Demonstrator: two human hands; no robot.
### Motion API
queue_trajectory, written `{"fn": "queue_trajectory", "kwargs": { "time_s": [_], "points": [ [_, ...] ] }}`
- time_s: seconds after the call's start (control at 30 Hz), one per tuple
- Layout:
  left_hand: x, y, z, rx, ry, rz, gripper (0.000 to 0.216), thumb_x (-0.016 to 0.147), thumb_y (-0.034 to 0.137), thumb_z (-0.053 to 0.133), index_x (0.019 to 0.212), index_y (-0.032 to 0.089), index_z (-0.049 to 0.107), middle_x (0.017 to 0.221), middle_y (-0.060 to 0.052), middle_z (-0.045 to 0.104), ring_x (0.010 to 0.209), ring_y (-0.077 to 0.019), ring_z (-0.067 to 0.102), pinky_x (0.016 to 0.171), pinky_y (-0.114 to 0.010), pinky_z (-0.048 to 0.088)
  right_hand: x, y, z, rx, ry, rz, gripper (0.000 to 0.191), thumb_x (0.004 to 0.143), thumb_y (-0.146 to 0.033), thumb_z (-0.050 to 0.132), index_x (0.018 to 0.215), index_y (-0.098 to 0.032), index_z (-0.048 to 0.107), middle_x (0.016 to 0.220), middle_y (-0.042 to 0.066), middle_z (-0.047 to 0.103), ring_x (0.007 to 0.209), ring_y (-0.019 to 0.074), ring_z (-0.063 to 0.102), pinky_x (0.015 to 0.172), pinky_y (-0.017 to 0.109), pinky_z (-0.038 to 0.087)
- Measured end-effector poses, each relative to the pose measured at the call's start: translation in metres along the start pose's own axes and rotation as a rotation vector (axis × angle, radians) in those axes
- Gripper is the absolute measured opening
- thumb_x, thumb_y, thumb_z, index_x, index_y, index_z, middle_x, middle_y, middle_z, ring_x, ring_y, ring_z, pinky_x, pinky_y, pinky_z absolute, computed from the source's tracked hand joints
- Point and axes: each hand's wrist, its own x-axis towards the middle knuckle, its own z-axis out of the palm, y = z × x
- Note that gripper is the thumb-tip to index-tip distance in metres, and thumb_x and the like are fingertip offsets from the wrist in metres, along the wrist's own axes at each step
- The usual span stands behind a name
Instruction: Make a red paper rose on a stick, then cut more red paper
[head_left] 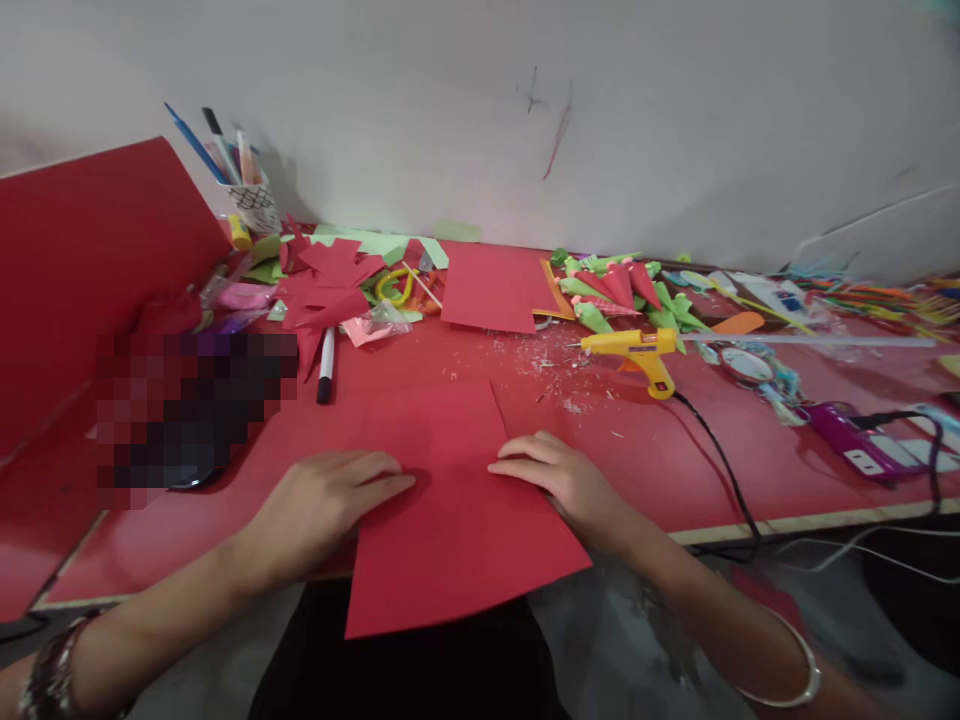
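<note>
A red paper sheet lies on the red table, its near part hanging over the front edge. My left hand rests flat on the sheet's left side, fingers stretched toward the middle. My right hand lies flat on the sheet's right side, fingers pointing left. The fingertips of both hands nearly meet at the sheet's centre. Neither hand grips anything.
A yellow glue gun with a black cord lies right of centre. Another red sheet, red paper cut-outs, a black marker, green and red paper cones, a pen cup and a purple power strip crowd the back. A red board stands at left.
</note>
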Motion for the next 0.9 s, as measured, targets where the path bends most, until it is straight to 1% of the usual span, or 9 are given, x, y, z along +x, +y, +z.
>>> {"fn": "queue_trajectory", "kwargs": {
  "time_s": [0.23,0.3,0.4,0.5,0.6,0.73,0.8,0.83,0.9],
  "points": [
    [0.003,-0.004,0.007,-0.299,0.013,-0.233,0.028,0.082,0.017,0.038,0.090,0.023,0.064,0.095,-0.002,0.062,0.081,-0.0134,0.060,0.068,-0.024,0.046,0.015,0.008,-0.001,0.253,0.051,0.041,0.015,0.082,-0.020,0.051,0.085,-0.019,0.066,0.089,0.004,0.060,0.083,0.0137,0.055,0.076,0.028,0.044],
    [0.000,-0.007,0.008,-0.271,0.024,-0.323,0.023,0.083,0.027,0.043,0.082,0.021,0.065,0.089,-0.003,0.062,0.072,-0.0136,0.059,0.063,-0.025,0.045,0.020,0.008,-0.002,0.254,0.079,0.101,0.014,0.082,-0.025,0.053,0.080,-0.019,0.065,0.085,0.003,0.061,0.080,0.0141,0.056,0.073,0.028,0.044],
    [-0.001,-0.010,0.007,-0.154,-0.006,-0.456,0.033,0.081,0.042,0.046,0.067,0.017,0.062,0.081,-0.003,0.059,0.060,-0.0120,0.054,0.054,-0.024,0.041,0.025,0.006,-0.002,0.186,0.124,0.216,0.018,0.080,-0.031,0.055,0.070,-0.017,0.062,0.081,0.004,0.060,0.075,0.0150,0.055,0.067,0.028,0.044],
    [0.001,-0.008,0.005,-0.058,-0.038,-0.496,0.041,0.081,0.047,0.044,0.057,0.015,0.053,0.074,-0.002,0.053,0.054,-0.0101,0.049,0.051,-0.023,0.037,0.027,0.005,0.000,0.097,0.109,0.271,0.026,0.079,-0.033,0.055,0.059,-0.017,0.053,0.074,0.002,0.053,0.067,0.0135,0.051,0.060,0.026,0.041],
    [0.002,-0.003,0.003,-0.015,-0.051,-0.508,0.038,0.081,0.048,0.044,0.059,0.016,0.048,0.077,0.000,0.051,0.055,-0.0089,0.048,0.050,-0.022,0.037,0.027,0.003,0.002,0.048,0.115,0.283,0.028,0.078,-0.027,0.056,0.055,-0.017,0.043,0.069,-0.001,0.046,0.065,0.0118,0.047,0.059,0.024,0.039],
    [-0.001,-0.002,0.004,0.080,0.020,-0.572,0.030,0.078,0.046,0.047,0.082,0.017,0.050,0.095,-0.004,0.050,0.066,-0.0138,0.054,0.052,-0.025,0.042,0.026,-0.001,0.004,0.035,0.134,0.279,0.026,0.076,-0.018,0.054,0.057,-0.018,0.037,0.070,-0.001,0.044,0.066,0.0115,0.045,0.062,0.024,0.038],
    [0.000,-0.004,0.005,0.126,0.106,-0.481,0.032,0.079,0.040,0.049,0.099,0.015,0.049,0.108,-0.010,0.048,0.084,-0.0197,0.055,0.065,-0.030,0.046,0.027,-0.002,0.005,0.016,0.133,0.277,0.025,0.076,-0.018,0.054,0.057,-0.019,0.036,0.071,-0.001,0.043,0.066,0.0118,0.045,0.062,0.024,0.038],
    [0.001,-0.005,0.004,0.144,0.107,-0.370,0.031,0.081,0.033,0.048,0.107,0.016,0.047,0.115,-0.010,0.046,0.095,-0.0217,0.052,0.075,-0.032,0.045,0.027,-0.001,0.006,0.003,0.131,0.275,0.025,0.076,-0.018,0.054,0.057,-0.019,0.036,0.071,0.000,0.043,0.067,0.0120,0.045,0.062,0.024,0.038],
    [0.007,-0.005,0.002,0.177,0.005,-0.097,0.039,0.083,0.014,0.042,0.120,0.025,0.042,0.126,-0.006,0.043,0.111,-0.0220,0.044,0.089,-0.035,0.038,0.027,-0.001,0.007,-0.031,0.118,0.268,0.025,0.076,-0.019,0.053,0.057,-0.019,0.036,0.072,0.000,0.044,0.067,0.0123,0.045,0.062,0.024,0.039]
  ]
}}
